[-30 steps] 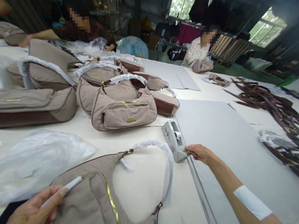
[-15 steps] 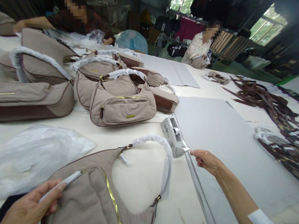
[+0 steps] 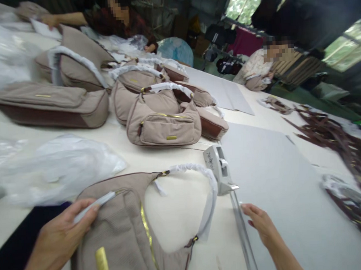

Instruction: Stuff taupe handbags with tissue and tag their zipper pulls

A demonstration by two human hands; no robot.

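Note:
A beige handbag [image 3: 125,238] with a gold zip and a white-wrapped handle lies in front of me. My left hand [image 3: 60,238] rests on its left end and pinches a thin white strip [image 3: 95,205] against it. My right hand [image 3: 260,223] hovers over the table just right of a clear strip of tape [image 3: 241,228]. That tape runs back to a grey tape dispenser [image 3: 218,169]. The right fingers are loosely curled and I cannot see whether they grip the tape.
Several more beige handbags [image 3: 163,126] stand in rows at the back left. Clear plastic bags [image 3: 55,167] lie at the left. Grey paper sheets [image 3: 280,186] cover the right side, with a heap of brown straps [image 3: 332,135] beyond. Two people work at the far edge.
My right hand has drawn back from the dispenser toward me, along the stretched tape. The view has swung right and down. My left hand stays on the bag.

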